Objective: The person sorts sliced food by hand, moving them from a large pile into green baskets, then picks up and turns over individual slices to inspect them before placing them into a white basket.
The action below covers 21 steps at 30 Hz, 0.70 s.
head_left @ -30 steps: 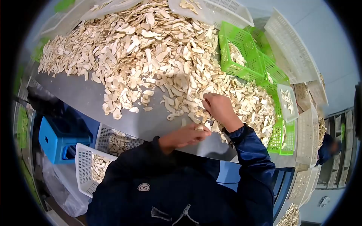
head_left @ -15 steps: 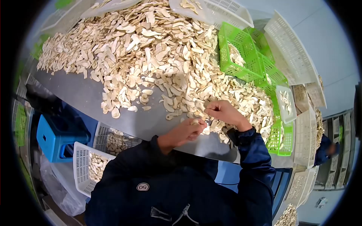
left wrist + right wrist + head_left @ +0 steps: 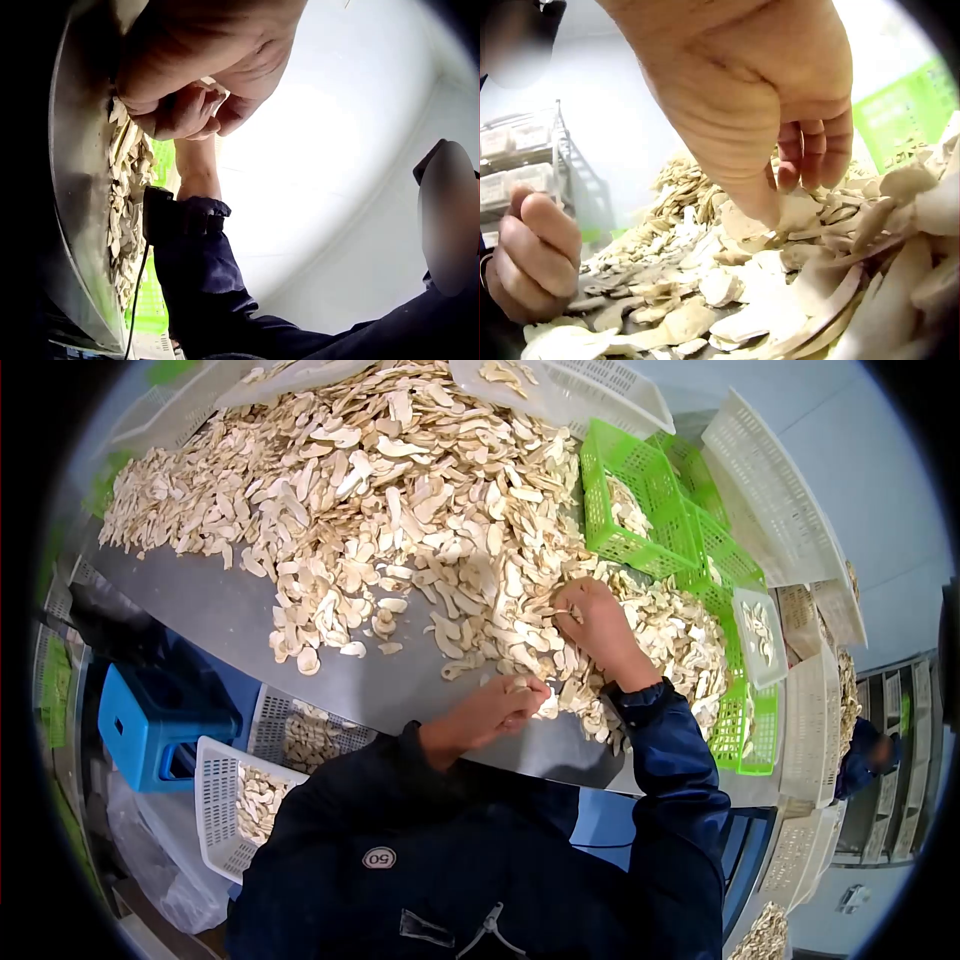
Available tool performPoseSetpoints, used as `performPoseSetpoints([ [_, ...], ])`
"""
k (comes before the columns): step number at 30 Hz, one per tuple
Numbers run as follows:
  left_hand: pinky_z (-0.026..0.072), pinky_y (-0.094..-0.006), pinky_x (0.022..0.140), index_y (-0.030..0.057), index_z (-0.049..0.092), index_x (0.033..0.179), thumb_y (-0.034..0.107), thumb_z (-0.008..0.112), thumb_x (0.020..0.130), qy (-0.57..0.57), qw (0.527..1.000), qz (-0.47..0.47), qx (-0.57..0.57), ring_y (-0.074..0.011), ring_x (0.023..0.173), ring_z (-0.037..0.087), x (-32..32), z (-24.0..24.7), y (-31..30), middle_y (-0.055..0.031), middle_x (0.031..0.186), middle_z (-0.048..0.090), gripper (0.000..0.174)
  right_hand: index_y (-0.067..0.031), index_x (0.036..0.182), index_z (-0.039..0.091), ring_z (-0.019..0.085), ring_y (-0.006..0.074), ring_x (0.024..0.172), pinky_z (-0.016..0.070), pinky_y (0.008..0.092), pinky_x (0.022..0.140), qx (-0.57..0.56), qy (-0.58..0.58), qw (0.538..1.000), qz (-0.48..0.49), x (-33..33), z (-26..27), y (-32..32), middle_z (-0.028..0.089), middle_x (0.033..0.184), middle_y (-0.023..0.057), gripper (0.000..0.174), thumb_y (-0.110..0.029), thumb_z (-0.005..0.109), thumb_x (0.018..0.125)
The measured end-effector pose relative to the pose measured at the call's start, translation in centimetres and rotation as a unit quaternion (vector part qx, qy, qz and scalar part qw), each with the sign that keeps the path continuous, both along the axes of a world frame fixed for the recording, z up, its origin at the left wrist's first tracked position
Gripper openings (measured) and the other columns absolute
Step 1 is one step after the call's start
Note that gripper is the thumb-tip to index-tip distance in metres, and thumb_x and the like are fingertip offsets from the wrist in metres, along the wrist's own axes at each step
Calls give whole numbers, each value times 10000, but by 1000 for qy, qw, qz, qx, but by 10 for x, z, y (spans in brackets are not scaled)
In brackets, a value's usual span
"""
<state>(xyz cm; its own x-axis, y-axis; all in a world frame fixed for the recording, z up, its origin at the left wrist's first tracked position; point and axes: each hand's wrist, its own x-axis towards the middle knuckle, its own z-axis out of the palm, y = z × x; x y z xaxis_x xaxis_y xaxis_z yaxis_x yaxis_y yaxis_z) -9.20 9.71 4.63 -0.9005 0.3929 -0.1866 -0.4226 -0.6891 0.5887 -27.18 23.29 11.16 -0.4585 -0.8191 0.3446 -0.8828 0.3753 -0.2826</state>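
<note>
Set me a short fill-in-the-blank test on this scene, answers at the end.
1. The reaching hand, above the heap of pale slices, is the person's ____ one.
2. The other hand has its fingers ____, not straight.
3. The plastic stool is ____ in colour.
4. The round badge on the dark jacket bears the number ____.

Missing words: right; curled; blue; 50

Grey tabletop [image 3: 230, 615] looks like smooth metal; blue stool [image 3: 150, 730], glossy plastic.

Right hand [image 3: 757, 97] above pale slices [image 3: 720, 288], thumb touching them, curled left hand [image 3: 536, 255] well apart
</note>
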Motion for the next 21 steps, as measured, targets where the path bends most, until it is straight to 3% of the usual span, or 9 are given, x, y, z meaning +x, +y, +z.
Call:
performPoseSetpoints([
  [3,283,-209,503,42,532,1109,74,547,916,-6,999,35,-19,-43,533,336,2,5,0,47,674,403,196,-52,947,638,608,139,719,493,292,644,43,-309,944,-106,1,2,11,610,778,43,90,-96,655,870],
  [6,281,-212,506,54,537,1102,63,532,922,-18,997,77,9,-43,531,337,-1,0,0,44,671,408,180,-20,999,631,559,39,624,461,202,583,-7,-500,860,-107,6,6,14,601,761,-41,158,-162,649,933],
  [12,282,-210,505,66,552,1053,90,540,950,-26,989,140,29,-40,530,342,-1,2,1,44,676,433,106,-11,1084,627,647,75,699,486,204,567,-18,-557,822,-116,18,12,18,637,818,-6,224,-178,633,935],
  [21,282,-194,490,78,546,1016,150,607,951,-38,978,203,-31,-20,529,342,-1,12,1,63,678,429,114,-22,1066,634,642,57,684,469,202,548,34,-526,844,-99,50,27,17,645,789,-14,195,-168,622,937],
])
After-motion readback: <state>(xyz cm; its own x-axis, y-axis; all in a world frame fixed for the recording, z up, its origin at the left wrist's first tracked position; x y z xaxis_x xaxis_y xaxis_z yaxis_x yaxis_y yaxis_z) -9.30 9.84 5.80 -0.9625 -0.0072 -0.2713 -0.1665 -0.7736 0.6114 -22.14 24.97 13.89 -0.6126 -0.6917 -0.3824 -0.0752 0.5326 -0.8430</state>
